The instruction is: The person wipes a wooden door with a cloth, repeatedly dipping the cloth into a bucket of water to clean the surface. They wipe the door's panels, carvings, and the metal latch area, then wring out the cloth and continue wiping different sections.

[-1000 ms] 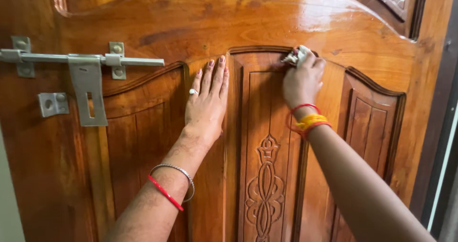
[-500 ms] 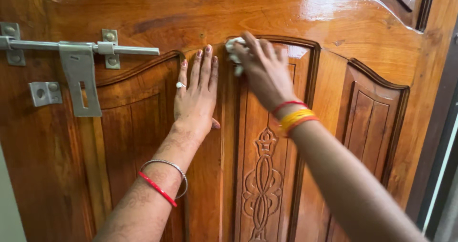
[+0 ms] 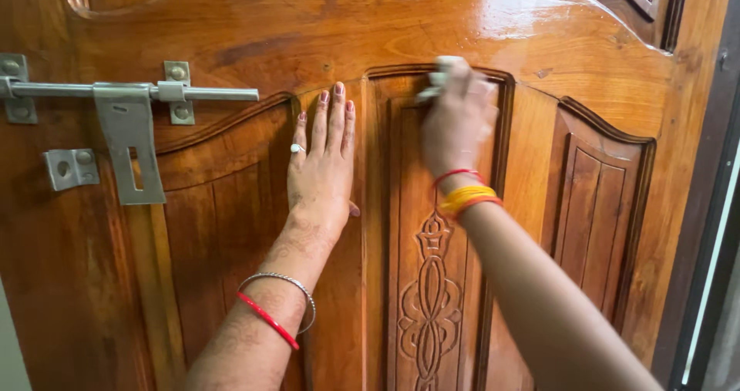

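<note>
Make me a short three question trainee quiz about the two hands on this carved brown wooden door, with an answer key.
1. True or false: the left hand lies flat on the carved brown wooden door.
2. What does the right hand press to the raised centre panel: A a small white cloth, B a brush, C a key?
3. On which side of the left hand is the grey metal sliding bolt latch?

Key: 1 true. 2 A. 3 Its left.

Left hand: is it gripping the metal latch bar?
No, the left hand lies flat and open on the wooden door, apart from the latch bar.
</note>
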